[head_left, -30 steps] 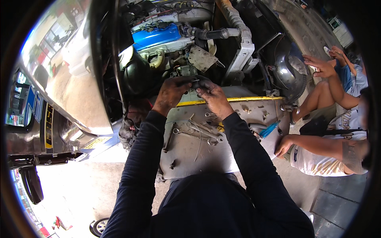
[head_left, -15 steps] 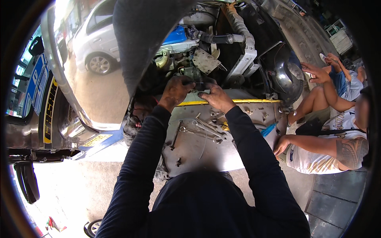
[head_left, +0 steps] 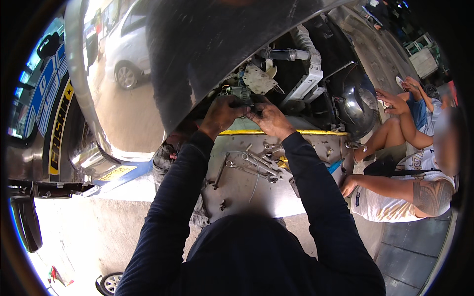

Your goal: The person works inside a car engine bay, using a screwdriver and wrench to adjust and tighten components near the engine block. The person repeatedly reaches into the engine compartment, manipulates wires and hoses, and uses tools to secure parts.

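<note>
Fingers of the left hand [head_left: 221,117] and right hand [head_left: 271,121] bunched inward, tips nearly meeting, pinching a small dark part [head_left: 252,105] between them; its shape too dim to make out. Part sits just beyond the yellow bar [head_left: 296,131], near a ribbed metal unit [head_left: 237,92] at the mouth of the engine bay. Hands closer together than a second ago. Blue cover, in sight half a second ago, now hidden behind a glossy dark panel [head_left: 197,49], which takes up more of the upper view. Pose: both forearms in dark sleeves [head_left: 321,197], reaching up from the lower edge and converging; backs of hands toward the camera, thumbs inward. Engine bay contents showing: flat metal plate [head_left: 259,79], black hose [head_left: 284,54], silver bracket [head_left: 308,81]. Nearer the body, a grey metal surface [head_left: 281,202] bears a loose cluster of wrenches [head_left: 259,165], a thin pale tube [head_left: 256,180] beside them, and a small dark fitting [head_left: 222,203] lying apart, toward the left. Bright blue item [head_left: 335,165] at the right end. Beyond it, a seated co-worker's hand [head_left: 349,186], near that edge; contact cannot be told.
</note>
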Tool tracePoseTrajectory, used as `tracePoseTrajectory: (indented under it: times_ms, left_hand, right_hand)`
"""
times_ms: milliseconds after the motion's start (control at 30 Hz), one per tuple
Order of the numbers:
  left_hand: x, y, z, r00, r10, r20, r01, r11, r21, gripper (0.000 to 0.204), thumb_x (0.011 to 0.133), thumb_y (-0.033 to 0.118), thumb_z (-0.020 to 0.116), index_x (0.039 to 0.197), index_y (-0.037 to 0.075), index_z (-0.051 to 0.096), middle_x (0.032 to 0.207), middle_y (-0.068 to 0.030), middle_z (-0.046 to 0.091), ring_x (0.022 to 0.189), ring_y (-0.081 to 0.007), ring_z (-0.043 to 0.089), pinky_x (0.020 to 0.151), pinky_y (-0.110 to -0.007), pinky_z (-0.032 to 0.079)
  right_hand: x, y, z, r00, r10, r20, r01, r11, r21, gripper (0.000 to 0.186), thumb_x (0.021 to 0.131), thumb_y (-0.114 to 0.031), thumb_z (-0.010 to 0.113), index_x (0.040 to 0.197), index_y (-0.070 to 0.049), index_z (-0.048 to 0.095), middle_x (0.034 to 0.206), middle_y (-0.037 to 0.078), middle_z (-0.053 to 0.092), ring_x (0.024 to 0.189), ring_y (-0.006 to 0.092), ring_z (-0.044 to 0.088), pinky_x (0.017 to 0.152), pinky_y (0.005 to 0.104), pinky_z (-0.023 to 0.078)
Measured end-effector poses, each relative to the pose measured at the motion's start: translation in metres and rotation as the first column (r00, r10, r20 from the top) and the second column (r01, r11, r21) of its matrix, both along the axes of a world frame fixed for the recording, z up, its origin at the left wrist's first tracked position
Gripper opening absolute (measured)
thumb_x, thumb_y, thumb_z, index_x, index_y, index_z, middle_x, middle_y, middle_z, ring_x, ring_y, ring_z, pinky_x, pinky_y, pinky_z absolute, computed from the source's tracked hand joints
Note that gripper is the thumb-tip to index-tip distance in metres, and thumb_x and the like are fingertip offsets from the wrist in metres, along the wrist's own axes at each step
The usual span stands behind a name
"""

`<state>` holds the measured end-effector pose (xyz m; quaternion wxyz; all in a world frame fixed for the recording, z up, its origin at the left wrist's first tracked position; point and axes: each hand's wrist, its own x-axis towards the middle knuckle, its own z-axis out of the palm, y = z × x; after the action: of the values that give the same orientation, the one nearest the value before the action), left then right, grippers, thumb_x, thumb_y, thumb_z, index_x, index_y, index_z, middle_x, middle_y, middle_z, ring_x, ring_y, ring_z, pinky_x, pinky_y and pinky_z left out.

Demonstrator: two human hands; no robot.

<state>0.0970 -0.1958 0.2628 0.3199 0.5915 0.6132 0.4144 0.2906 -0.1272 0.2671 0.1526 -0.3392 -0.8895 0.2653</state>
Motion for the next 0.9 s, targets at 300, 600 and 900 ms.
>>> tracePoseTrajectory:
  times_ms: [300, 600, 900]
  left_hand:
    - [0.016, -0.001, -0.023, 0.976, 0.187, -0.112, -0.180, 0.981, 0.067, 0.034, 0.093, 0.031, 0.064, 0.103, 0.000, 0.073, 0.100, -0.0216, 0.072, 0.096, -0.0341, 0.068, 0.082, -0.040, 0.052]
    - [-0.002, 0.032, -0.033, 0.862, 0.207, -0.462, -0.199, 0.978, 0.067, 0.025, 0.096, 0.022, 0.055, 0.100, 0.001, 0.069, 0.099, -0.0240, 0.067, 0.104, -0.0401, 0.063, 0.096, -0.045, 0.048]
    - [0.026, 0.036, -0.064, 0.661, 0.490, -0.568, -0.352, 0.871, 0.343, 0.020, 0.081, 0.020, 0.062, 0.088, 0.006, 0.074, 0.090, -0.0213, 0.070, 0.088, -0.0393, 0.070, 0.081, -0.044, 0.056]
  right_hand:
    - [-0.002, 0.017, 0.001, 0.999, 0.016, 0.051, -0.010, 0.992, -0.126, 0.043, 0.092, -0.037, 0.065, 0.108, 0.003, 0.069, 0.108, 0.026, 0.069, 0.105, 0.0426, 0.064, 0.090, 0.0434, 0.051]
    - [-0.027, 0.048, 0.002, 0.986, 0.104, -0.127, -0.152, 0.874, -0.461, 0.052, 0.091, -0.042, 0.064, 0.120, 0.001, 0.063, 0.098, 0.021, 0.070, 0.091, 0.0357, 0.066, 0.080, 0.0431, 0.050]
    - [-0.037, 0.064, 0.000, 0.997, 0.008, -0.080, -0.059, 0.754, -0.654, 0.032, 0.099, -0.021, 0.048, 0.125, -0.011, 0.065, 0.090, 0.010, 0.071, 0.083, 0.0276, 0.068, 0.075, 0.0407, 0.053]
